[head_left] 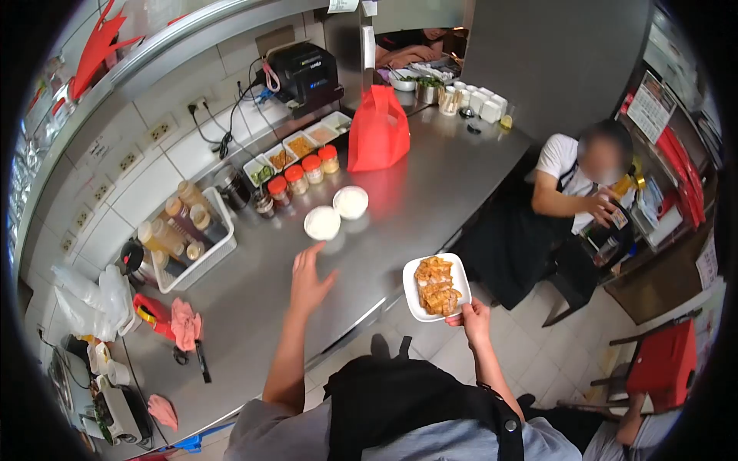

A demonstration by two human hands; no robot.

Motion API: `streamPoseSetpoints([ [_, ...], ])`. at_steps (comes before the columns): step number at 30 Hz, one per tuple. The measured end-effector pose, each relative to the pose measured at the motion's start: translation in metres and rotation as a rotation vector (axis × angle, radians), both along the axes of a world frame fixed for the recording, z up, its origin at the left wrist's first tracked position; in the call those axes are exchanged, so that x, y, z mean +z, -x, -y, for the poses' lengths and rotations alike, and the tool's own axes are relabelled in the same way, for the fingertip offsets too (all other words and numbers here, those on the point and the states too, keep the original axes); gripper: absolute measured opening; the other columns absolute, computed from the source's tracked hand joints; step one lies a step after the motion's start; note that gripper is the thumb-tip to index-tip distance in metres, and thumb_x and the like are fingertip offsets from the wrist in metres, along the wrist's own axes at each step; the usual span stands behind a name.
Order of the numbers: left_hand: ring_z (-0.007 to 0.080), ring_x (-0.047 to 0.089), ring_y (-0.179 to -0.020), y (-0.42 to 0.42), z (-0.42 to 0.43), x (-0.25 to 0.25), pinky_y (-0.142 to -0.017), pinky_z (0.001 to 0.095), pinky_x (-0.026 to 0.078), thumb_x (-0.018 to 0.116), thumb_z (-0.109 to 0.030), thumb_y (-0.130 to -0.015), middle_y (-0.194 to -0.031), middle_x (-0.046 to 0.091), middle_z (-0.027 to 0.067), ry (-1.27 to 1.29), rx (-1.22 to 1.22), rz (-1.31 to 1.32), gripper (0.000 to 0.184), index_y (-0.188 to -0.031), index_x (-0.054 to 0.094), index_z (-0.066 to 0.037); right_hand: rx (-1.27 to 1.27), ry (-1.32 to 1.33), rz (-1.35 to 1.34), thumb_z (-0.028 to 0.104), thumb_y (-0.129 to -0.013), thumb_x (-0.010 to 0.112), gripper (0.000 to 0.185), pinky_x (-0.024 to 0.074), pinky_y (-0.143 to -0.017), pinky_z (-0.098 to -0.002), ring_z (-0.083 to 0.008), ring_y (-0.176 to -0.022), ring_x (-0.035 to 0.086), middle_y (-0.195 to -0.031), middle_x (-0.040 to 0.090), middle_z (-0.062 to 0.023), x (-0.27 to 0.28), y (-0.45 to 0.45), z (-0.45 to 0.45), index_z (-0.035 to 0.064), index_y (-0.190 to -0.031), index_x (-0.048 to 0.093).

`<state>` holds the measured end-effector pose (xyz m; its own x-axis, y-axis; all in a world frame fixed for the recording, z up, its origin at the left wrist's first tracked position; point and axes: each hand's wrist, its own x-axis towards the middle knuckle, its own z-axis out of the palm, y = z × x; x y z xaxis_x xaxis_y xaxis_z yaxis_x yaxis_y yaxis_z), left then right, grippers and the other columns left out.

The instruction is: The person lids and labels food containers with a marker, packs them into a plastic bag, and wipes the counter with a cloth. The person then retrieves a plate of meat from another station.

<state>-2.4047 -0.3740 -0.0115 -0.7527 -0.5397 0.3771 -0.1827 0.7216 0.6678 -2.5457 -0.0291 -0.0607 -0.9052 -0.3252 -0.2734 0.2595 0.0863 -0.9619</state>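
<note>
In my right hand [474, 321] is a white square plate [411, 296], gripped at its lower right corner and held out past the counter's front edge. Pieces of browned, sliced meat [437, 286] lie on it. My left hand [309, 278] reaches over the steel counter with thumb and fingers apart, holding nothing. Just beyond its fingertips stands a white bowl [322, 223] filled with what looks like white rice. A second such bowl [351, 202] stands right beside it, farther back. Whether my fingertips touch the nearer bowl I cannot tell.
Red-lidded jars [295, 180], a red bag [379, 131] and a white basket of bottles [207, 261] line the back of the steel counter [261, 307]. A seated person [569, 180] is at the right, beside a black chair [573, 280]. Pink cloths [186, 324] lie at the left.
</note>
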Motion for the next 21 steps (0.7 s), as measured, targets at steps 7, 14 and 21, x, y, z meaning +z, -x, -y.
streamPoseSetpoints([
  [7,0.0383,0.022,-0.138,0.167,0.075,-0.004,-0.11,0.0614,0.008,0.083,-0.04,-0.06,-0.143,0.032,0.0245,0.415,-0.013,0.533,0.105,-0.145,0.027,-0.016,-0.002,0.009,-0.01,0.006,-0.093,0.037,0.029,0.0552,-0.05,-0.0261,-0.0189,-0.055,0.066,-0.078,0.067,-0.0158,-0.001,0.164,0.042,-0.0111,-0.108,0.056],
  [14,0.0404,0.02,-0.14,0.235,0.091,-0.014,-0.102,0.0744,-0.003,0.085,-0.047,-0.052,-0.142,0.035,0.0261,0.345,0.089,1.019,0.124,-0.149,0.013,-0.022,0.071,-0.038,-0.019,0.009,-0.094,0.039,0.027,0.0545,-0.048,-0.0271,-0.022,-0.053,0.065,-0.073,0.065,-0.0183,-0.014,0.38,0.134,-0.0122,-0.102,0.054],
  [21,0.034,0.033,-0.134,0.249,0.084,-0.019,-0.103,0.0734,-0.005,0.087,-0.038,-0.052,-0.136,0.042,0.017,0.175,0.173,1.052,0.122,-0.148,0.014,-0.025,0.06,0.033,-0.16,0.008,-0.09,0.044,0.025,0.0536,-0.045,-0.0296,-0.0247,-0.054,0.065,-0.073,0.063,-0.0178,-0.029,0.562,0.282,-0.0139,-0.096,0.054],
])
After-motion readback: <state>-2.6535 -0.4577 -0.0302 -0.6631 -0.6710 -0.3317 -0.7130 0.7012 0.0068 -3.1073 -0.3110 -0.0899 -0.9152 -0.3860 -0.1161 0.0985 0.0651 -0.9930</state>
